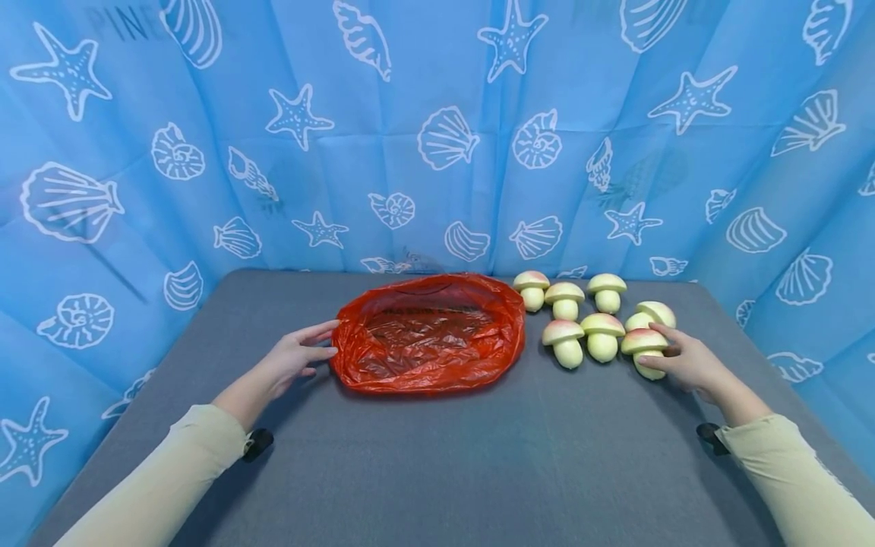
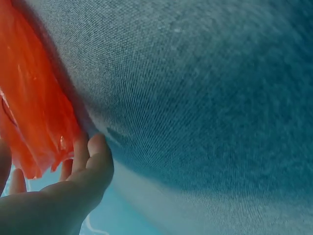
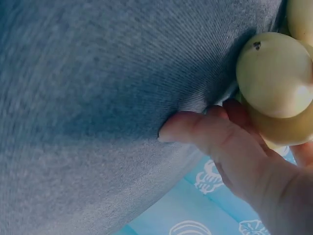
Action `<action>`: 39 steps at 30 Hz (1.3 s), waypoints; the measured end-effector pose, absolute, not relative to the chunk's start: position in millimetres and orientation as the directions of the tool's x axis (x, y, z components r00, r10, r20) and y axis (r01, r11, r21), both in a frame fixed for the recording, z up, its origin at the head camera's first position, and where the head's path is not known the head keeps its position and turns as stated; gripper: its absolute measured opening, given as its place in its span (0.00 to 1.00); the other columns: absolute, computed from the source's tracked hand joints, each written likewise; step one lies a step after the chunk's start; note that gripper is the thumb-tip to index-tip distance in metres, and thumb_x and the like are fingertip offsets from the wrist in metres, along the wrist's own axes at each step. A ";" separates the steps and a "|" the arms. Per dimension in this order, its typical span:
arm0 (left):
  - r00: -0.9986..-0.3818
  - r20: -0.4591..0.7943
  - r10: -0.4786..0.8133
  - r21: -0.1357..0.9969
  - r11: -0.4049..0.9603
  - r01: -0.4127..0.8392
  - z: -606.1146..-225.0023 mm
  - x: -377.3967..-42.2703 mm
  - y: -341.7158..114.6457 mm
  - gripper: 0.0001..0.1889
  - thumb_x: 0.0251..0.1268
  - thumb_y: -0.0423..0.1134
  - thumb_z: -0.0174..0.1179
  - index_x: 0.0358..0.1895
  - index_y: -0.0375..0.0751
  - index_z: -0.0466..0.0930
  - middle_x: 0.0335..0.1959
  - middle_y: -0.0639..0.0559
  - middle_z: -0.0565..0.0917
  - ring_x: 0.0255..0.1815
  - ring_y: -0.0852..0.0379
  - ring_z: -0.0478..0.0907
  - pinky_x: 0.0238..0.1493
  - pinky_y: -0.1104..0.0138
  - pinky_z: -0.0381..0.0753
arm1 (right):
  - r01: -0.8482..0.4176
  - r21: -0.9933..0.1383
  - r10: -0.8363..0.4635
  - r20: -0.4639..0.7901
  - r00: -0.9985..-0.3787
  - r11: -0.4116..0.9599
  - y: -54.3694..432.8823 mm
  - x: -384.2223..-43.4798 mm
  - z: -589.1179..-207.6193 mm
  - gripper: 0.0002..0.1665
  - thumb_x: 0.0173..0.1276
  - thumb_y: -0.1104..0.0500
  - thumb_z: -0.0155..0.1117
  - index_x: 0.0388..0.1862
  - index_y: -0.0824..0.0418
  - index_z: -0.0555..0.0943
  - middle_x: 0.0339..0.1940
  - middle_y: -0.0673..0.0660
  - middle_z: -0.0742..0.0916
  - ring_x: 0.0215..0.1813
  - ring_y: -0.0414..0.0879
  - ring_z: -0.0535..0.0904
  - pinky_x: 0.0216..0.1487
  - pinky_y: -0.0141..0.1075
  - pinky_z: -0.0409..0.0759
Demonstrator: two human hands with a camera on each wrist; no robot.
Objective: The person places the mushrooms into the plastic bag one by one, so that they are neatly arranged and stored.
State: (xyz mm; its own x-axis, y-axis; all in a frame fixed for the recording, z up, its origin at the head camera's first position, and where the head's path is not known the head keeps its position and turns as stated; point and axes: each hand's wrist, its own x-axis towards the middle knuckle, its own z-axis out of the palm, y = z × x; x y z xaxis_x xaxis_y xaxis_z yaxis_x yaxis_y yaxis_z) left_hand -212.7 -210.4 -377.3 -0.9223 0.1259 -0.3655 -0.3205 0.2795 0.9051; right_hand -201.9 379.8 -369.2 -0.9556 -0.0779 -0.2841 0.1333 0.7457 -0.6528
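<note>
Currently, one mushroom sits between the right hand's fingertips.

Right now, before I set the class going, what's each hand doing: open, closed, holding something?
Left hand: open, at the bag's edge.
Right hand: around a mushroom; whether it grips cannot be told.

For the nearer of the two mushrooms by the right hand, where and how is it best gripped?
Probably around its narrower stem, close to the cap, coming from the right, where the right hand is. The wider cap overhangs the stem and may keep fingers from slipping off, while neighbouring mushrooms crowd its left and far sides.
</note>
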 end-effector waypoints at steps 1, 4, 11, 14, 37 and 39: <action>-0.920 -0.371 0.127 0.903 0.278 -0.326 -378.0 -213.4 -209.4 0.32 0.71 0.37 0.56 0.76 0.49 0.57 0.76 0.40 0.55 0.75 0.37 0.49 0.67 0.40 0.57 | 0.139 -0.656 -0.071 -0.283 -0.957 0.742 379.3 -201.7 -369.6 0.52 0.74 0.48 0.56 0.75 0.72 0.36 0.63 0.90 0.58 0.59 0.76 0.65 0.38 0.51 0.79; -0.913 -0.391 0.121 0.896 0.275 -0.347 -379.8 -215.8 -207.6 0.32 0.71 0.37 0.56 0.76 0.50 0.58 0.77 0.40 0.53 0.75 0.38 0.48 0.67 0.40 0.55 | 0.139 -0.655 -0.060 -0.271 -0.961 0.743 378.4 -200.8 -370.8 0.51 0.74 0.49 0.56 0.75 0.73 0.37 0.63 0.90 0.58 0.58 0.74 0.67 0.37 0.47 0.78; -0.895 -0.436 0.097 0.872 0.290 -0.393 -383.9 -220.0 -207.3 0.31 0.71 0.36 0.56 0.75 0.52 0.60 0.77 0.39 0.52 0.74 0.37 0.50 0.67 0.39 0.54 | 0.120 -0.651 -0.063 -0.251 -0.966 0.749 377.5 -199.7 -372.8 0.51 0.73 0.49 0.57 0.75 0.74 0.39 0.63 0.89 0.60 0.58 0.73 0.67 0.36 0.45 0.77; -0.891 -0.442 0.102 0.866 0.307 -0.394 -384.7 -221.7 -206.6 0.31 0.71 0.36 0.56 0.75 0.52 0.60 0.77 0.38 0.53 0.72 0.37 0.55 0.66 0.38 0.55 | 0.109 -0.656 -0.075 -0.246 -0.966 0.747 377.3 -199.6 -372.3 0.51 0.73 0.51 0.58 0.75 0.75 0.40 0.63 0.89 0.59 0.62 0.77 0.64 0.42 0.51 0.78; -0.888 -0.443 0.124 0.881 0.242 -0.406 -384.5 -225.5 -203.6 0.32 0.69 0.31 0.56 0.75 0.46 0.58 0.76 0.34 0.53 0.66 0.39 0.67 0.67 0.45 0.61 | 0.165 -0.721 -0.057 -0.273 -0.960 0.673 375.5 -195.5 -344.0 0.53 0.75 0.48 0.55 0.75 0.72 0.33 0.66 0.88 0.55 0.65 0.79 0.59 0.49 0.58 0.78; -0.891 -0.438 0.121 0.883 0.246 -0.400 -384.9 -225.7 -203.2 0.33 0.69 0.31 0.56 0.75 0.45 0.58 0.76 0.34 0.53 0.65 0.38 0.67 0.67 0.45 0.61 | 0.160 -0.736 -0.064 -0.266 -0.962 0.658 373.6 -195.2 -341.7 0.52 0.75 0.49 0.54 0.75 0.71 0.33 0.66 0.88 0.54 0.65 0.78 0.60 0.50 0.57 0.79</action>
State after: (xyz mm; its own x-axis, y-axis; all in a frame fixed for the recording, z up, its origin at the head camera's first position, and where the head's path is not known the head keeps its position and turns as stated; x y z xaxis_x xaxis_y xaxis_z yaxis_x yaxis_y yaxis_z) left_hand -225.7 -203.2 -384.9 -0.8910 0.1213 -0.4376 -0.4002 0.2456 0.8829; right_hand -195.2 373.6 -341.7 -0.9620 -0.0636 -0.2656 0.1597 0.6579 -0.7360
